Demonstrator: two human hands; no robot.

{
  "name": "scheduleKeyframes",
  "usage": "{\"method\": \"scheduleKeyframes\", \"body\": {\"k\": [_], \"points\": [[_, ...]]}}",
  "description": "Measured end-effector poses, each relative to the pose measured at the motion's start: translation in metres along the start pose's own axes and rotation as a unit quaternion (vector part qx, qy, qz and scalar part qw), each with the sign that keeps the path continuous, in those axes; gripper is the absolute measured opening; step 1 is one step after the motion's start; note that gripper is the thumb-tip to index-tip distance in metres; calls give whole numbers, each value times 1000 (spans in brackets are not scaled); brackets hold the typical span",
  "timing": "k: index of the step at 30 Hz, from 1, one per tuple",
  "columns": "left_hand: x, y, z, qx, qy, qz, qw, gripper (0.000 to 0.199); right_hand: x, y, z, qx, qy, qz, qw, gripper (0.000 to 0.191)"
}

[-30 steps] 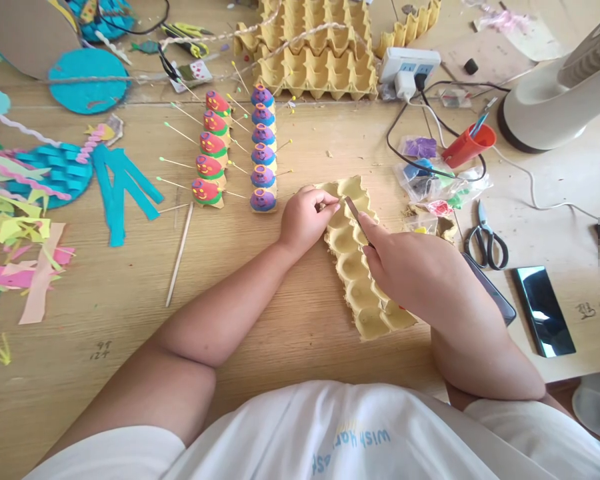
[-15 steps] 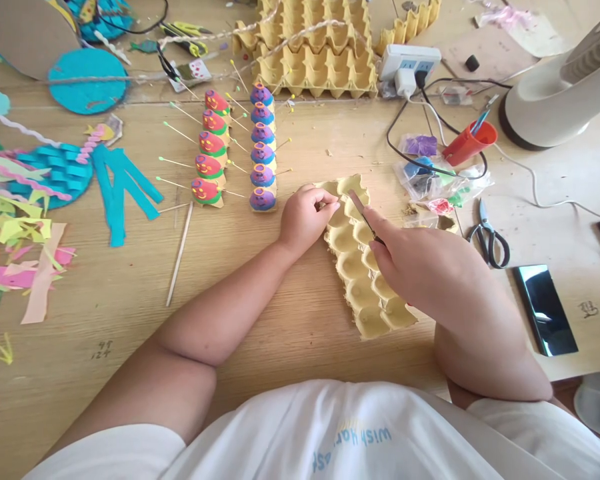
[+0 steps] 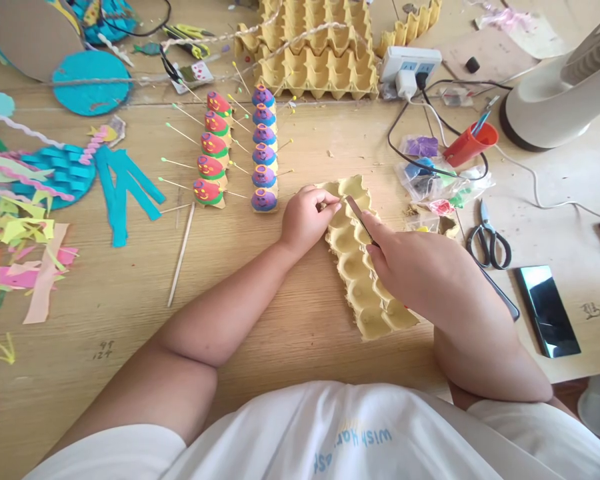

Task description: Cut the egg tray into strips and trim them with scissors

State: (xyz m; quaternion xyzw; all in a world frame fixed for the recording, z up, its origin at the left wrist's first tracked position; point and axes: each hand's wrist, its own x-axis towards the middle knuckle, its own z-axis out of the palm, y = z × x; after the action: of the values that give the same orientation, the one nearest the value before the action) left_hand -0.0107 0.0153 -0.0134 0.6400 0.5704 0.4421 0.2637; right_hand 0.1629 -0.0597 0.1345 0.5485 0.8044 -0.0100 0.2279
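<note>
In the head view, the egg carton of rough yellow moulded pulp (image 3: 354,265) lies on the pale wooden counter (image 3: 280,340), straight in front of the person. The left hand (image 3: 306,221) has thumb and forefinger pinched together on the ridge by the far cups; the right hand (image 3: 409,265) is closed round a slim, brownish metal blade (image 3: 357,211), its tip beside those fingertips.

From where I stand, it looks like careful cutting along the middle ridge. I'd use short, light strokes, press the carton flat and slide the left fingers clear of the edge, since pulp probably tears when forced.

Against half a second ago, the tip has drawn back from the far right cup to the ridge, and the right hand covers more of the right-hand cups. The left hand has hardly shifted.
</note>
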Motion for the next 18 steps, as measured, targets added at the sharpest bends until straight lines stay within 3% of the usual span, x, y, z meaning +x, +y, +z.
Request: {"method": "scheduleKeyframes", "body": {"k": [18], "points": [[0,-2,1,0,2,6,1000,8,4,-1,-1,-9,-24,4,1000,69]]}}
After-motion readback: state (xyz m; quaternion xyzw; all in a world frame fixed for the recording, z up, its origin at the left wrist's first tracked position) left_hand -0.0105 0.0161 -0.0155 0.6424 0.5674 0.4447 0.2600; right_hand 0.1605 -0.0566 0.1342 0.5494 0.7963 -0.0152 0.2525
